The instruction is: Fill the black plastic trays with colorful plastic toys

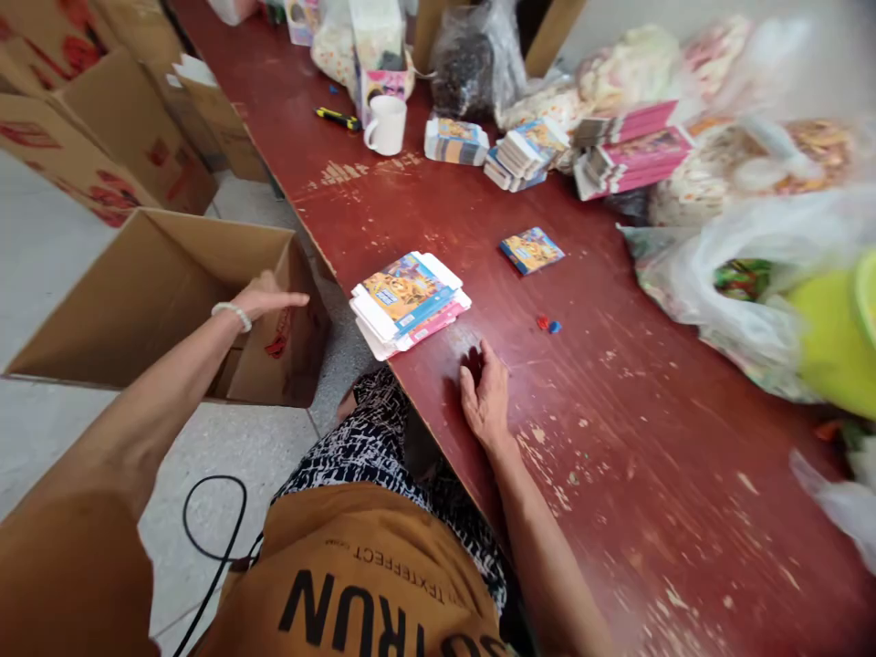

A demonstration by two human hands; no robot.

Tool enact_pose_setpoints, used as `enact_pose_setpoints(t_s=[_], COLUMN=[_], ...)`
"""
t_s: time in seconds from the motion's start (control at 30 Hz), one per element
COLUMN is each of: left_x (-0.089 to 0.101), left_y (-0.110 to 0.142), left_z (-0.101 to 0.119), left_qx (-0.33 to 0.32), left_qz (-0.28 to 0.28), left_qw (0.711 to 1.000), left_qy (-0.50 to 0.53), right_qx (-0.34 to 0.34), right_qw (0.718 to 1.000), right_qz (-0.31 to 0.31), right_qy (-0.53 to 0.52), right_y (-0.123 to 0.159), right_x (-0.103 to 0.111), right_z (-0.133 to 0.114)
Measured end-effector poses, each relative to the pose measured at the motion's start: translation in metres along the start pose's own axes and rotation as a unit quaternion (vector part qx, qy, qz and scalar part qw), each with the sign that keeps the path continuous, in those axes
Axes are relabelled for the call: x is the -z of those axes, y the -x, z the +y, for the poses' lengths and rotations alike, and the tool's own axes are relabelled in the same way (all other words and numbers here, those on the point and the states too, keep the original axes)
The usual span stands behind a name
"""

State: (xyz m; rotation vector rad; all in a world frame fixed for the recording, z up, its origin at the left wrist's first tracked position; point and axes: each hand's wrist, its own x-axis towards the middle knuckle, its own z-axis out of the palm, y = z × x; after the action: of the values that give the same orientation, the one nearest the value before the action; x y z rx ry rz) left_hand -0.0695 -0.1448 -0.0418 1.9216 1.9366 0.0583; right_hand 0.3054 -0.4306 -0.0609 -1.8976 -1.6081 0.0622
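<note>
My left hand (264,297), with a light beaded bracelet at the wrist, hangs over the open cardboard box (157,219) on the floor. One digit stretches out to the right; the other fingers are mostly hidden, and nothing shows in them. On the red table my right hand (487,397) rests on its side, thumb and index finger apart, holding nothing. Just beyond it lies a small pile of flat printed cartons (411,297) at the table edge. Farther off are a closed small printed box (532,250), a red piece (543,322) and a blue piece (555,327).
Along the table's back stand a white mug (387,125), a yellow-black cutter knife (338,118), stacks of blue cartons (526,151) and pink cartons (636,151). Plastic bags (725,283) and a yellow-green container (839,328) line the right. A black cable (229,520) loops on the floor.
</note>
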Motion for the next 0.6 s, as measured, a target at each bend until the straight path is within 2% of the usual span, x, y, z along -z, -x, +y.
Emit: enact_pose_setpoints(t_s=[0.03, 0.13, 0.23, 0.3, 0.4, 0.5, 0.6], left_x=[-0.011, -0.037, -0.049, -0.053, -0.062, -0.074, -0.083], left_y=[0.002, 0.015, 0.026, 0.030, 0.040, 0.057, 0.074], left_z=[-0.010, -0.022, -0.028, -0.034, -0.045, -0.049, -0.046], left_qx=[0.021, 0.031, 0.050, 0.051, 0.050, 0.041, 0.015], left_qz=[-0.038, -0.021, -0.024, -0.047, -0.050, -0.050, -0.056], left_qw=[0.998, 0.998, 0.997, 0.996, 0.997, 0.997, 0.998], left_qy=[-0.037, -0.060, -0.054, -0.046, -0.042, -0.036, -0.024], right_qx=[0.008, -0.010, -0.041, -0.045, -0.062, -0.100, -0.139], right_qw=[0.999, 0.989, 0.972, 0.964, 0.955, 0.953, 0.953], right_qz=[-0.001, 0.021, 0.059, 0.091, 0.127, 0.131, 0.108], right_qy=[0.032, 0.145, 0.224, 0.247, 0.260, 0.254, 0.247], right_y=[0.002, 0.002, -0.010, -0.025, -0.053, -0.081, -0.102], right_x=[0.003, 0.011, 0.021, 0.027, 0.034, 0.039, 0.042], right_z=[0.004, 0.023, 0.050, 0.071, 0.101, 0.125, 0.144])
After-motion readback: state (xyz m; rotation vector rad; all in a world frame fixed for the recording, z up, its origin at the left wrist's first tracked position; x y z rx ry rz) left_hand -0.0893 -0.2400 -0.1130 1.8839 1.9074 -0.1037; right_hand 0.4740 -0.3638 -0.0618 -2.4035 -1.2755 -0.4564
